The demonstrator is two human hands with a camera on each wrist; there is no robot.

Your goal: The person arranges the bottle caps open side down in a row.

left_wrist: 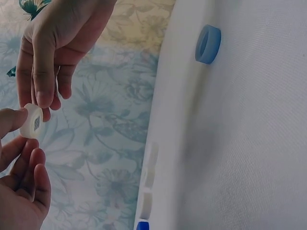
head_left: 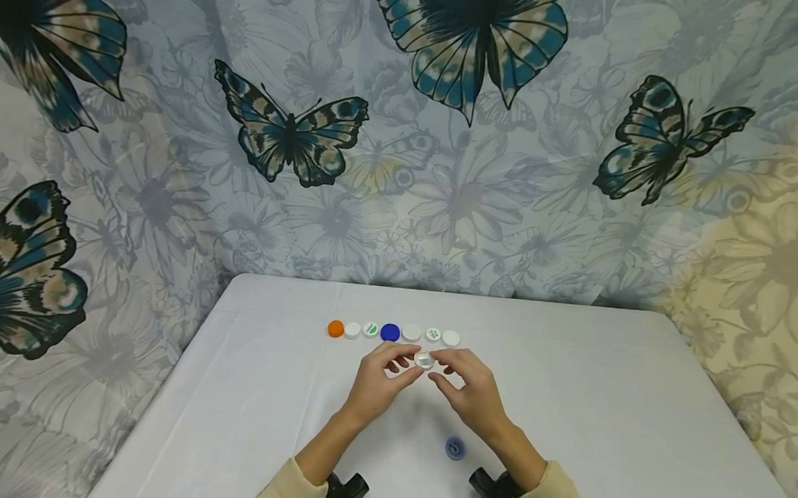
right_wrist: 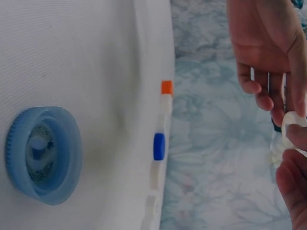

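My left hand [head_left: 375, 382] pinches a small white bottle cap [head_left: 424, 360] between thumb and forefinger, above the table. A small grey printed patch shows on the cap [left_wrist: 33, 122] in the left wrist view. My right hand [head_left: 470, 388] is beside the cap, its forefinger tip at the cap's right edge; its thumb stands a little apart in the head view. Whether that forefinger touches the cap is hard to tell. A translucent blue cap [right_wrist: 44, 155] lies hollow side up on the table, nearer the body, below my right hand in the head view.
Beyond the hands, a row of caps lies on the white table [head_left: 601, 414]: an orange cap [head_left: 335, 329], a dark blue cap [head_left: 390, 332] and several white ones, some with green print. Butterfly-patterned cloth [head_left: 457, 199] hangs behind the table.
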